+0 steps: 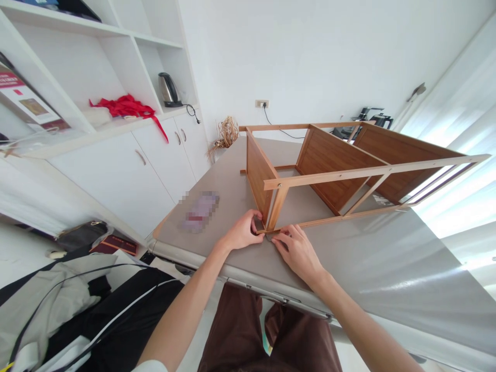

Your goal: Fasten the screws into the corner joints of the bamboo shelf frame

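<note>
A wooden shelf rack (337, 175) lies on its side on the grey table, its panels standing upright between the long rails. At its near lower corner, my left hand (245, 230) is closed around the end of the bottom rail, thumb and fingers on either side of the wood. Just right of that corner, my right hand (296, 250) pinches something small and dark against the rail's outer side. The fingers mostly cover it, so its kind cannot be made out. A screw head shows on the upper rail above.
The grey table (387, 263) runs beneath the rack. A blurred-out flat item (201, 211) lies left of my left hand. White cabinets with a kettle (169, 90) and red ribbon (127, 107) stand left. Coffee gear (372, 119) sits behind the rack; clothes and cables (77, 299) are lower left.
</note>
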A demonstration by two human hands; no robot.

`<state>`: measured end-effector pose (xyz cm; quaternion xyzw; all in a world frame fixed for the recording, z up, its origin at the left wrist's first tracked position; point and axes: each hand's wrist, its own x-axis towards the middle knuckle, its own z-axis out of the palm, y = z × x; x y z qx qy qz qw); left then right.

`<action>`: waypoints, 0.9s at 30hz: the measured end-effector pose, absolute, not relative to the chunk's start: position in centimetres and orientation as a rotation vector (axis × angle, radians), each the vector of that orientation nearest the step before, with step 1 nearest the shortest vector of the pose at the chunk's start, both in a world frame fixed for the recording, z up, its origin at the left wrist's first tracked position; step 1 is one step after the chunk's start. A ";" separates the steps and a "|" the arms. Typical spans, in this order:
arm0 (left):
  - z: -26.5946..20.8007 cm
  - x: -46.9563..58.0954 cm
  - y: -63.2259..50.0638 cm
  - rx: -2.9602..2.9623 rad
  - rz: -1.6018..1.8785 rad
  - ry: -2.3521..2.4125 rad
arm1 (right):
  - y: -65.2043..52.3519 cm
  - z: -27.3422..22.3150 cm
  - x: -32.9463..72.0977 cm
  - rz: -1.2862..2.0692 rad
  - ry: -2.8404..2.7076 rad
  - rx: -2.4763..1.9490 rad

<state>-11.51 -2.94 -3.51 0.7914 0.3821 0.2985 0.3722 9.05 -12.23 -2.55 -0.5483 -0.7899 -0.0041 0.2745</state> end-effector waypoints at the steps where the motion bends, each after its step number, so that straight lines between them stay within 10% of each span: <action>1: -3.5 -11.5 -2.9 2.032 0.763 0.979 | -12.2 -2.7 9.2 0.015 -2.118 -1.456; 27: -3.2 -11.4 -2.9 2.051 0.739 0.985 | -12.0 -3.0 8.8 0.224 -2.135 -1.246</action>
